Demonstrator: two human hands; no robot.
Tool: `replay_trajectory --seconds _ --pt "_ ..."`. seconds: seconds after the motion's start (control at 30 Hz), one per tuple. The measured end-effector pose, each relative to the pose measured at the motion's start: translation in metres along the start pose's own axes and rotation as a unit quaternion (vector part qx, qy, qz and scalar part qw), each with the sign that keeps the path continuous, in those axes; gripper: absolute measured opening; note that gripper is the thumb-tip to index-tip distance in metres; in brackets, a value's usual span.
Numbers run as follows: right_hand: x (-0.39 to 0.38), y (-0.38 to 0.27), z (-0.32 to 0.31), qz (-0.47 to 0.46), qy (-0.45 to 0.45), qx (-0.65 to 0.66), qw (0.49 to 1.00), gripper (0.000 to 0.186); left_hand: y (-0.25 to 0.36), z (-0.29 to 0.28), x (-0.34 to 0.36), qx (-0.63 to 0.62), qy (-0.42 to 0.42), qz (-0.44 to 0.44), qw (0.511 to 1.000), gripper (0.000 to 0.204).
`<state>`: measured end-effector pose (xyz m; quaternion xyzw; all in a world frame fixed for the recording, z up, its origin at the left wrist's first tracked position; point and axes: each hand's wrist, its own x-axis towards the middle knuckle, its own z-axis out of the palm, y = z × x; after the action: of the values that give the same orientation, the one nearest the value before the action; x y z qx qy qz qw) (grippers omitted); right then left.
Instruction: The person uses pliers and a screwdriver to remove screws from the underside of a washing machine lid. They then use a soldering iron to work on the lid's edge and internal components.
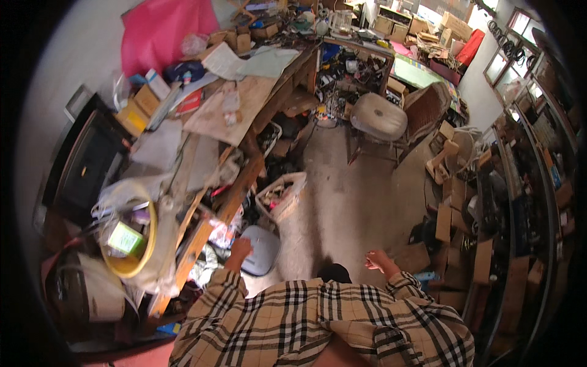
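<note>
My left hand hangs low, overlapping the left edge of a grey-blue, rounded, flat-topped thing that looks like a case or a stool seat. Whether the hand touches it or is only above it, I cannot tell, and its fingers are not clear. My right hand hangs over the floor on the other side, fingers loosely apart and pointing inward, with nothing seen in it. Flattened cardboard lies close to its right. Both arms wear plaid sleeves.
A cluttered wooden workbench runs along the left, bearing a yellow-rimmed tub. Beneath it stands an open box of small parts. A worn chair stands ahead on the concrete floor. Shelves and cardboard boxes line the right.
</note>
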<state>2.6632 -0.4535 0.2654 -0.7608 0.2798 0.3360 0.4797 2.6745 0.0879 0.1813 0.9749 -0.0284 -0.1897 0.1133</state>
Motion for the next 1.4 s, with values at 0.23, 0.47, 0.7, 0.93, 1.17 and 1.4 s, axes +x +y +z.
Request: replay_trajectory --seconds 0.23,0.47,0.7,0.93,1.17,1.4 --pt "0.157 -0.247 -0.076 -0.114 -0.029 -0.053 0.992 0.024 0.111 -0.186 0.251 -0.409 0.213 -0.013 0.888 0.028" --pt "0.273 -0.522 -0.151 -0.305 -0.059 -0.132 0.941 0.027 0.110 -0.123 0.244 -0.154 -0.227 -0.155 0.949 0.035" --pt "0.325 -0.803 -0.170 -0.435 -0.055 -0.163 0.884 0.027 0.084 -0.101 0.300 -0.365 -0.194 -0.371 0.832 0.030" --pt "0.439 -1.050 -0.198 -0.570 -0.012 -0.194 0.798 0.020 0.132 -0.210 0.523 -0.657 0.114 -0.246 0.704 0.024" --pt "0.544 -1.307 -0.231 -0.570 0.353 -0.255 0.697 0.050 0.181 -0.378 0.628 -0.406 0.214 -0.264 0.849 0.027" --pt "0.590 -1.376 -0.186 -0.348 -0.118 -0.008 0.930 0.036 0.231 -0.401 0.637 -0.517 0.204 -0.405 0.726 0.027"
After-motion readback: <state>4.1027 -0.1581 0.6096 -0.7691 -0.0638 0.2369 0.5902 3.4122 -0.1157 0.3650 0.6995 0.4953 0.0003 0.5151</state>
